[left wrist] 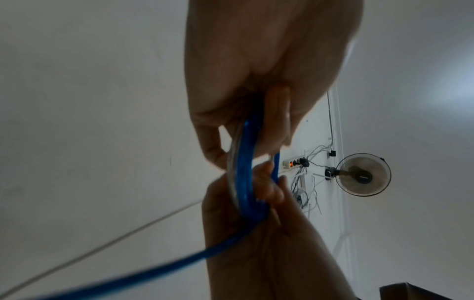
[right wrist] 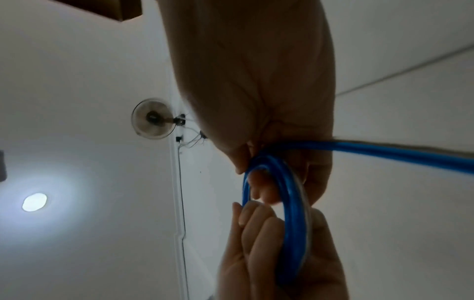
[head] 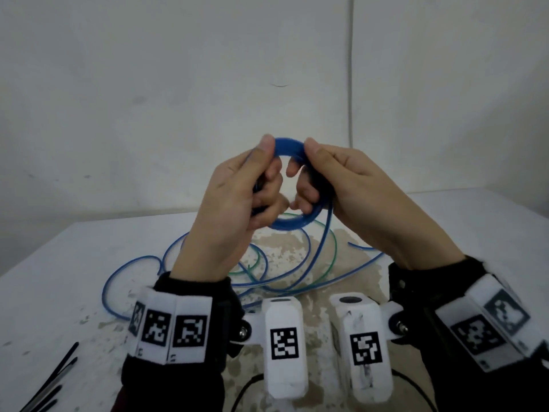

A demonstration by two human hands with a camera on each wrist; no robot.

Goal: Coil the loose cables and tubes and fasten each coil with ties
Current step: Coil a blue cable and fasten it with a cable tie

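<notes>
A small coil of blue tube (head: 289, 143) is held up above the white table (head: 59, 263). My left hand (head: 261, 171) grips its left side, thumb on top and fingers curled through the ring. On the coil's right side my right hand (head: 315, 171) grips the same way. From the coil a loose blue tail (head: 322, 242) hangs down to the slack blue tube (head: 118, 278) lying in loops on the table. A thin green tube (head: 332, 254) lies among those loops. The left wrist view shows the coil (left wrist: 246, 172) edge-on between both hands. In the right wrist view the coil (right wrist: 295, 223) has its tail (right wrist: 397, 152) leading off right.
Several black ties (head: 56, 379) lie at the table's front left corner. A brownish stained patch (head: 285, 248) marks the table's middle. A black cable (head: 246, 391) runs along the front edge. A white wall rises right behind the table. A wall fan (left wrist: 363, 174) hangs high up.
</notes>
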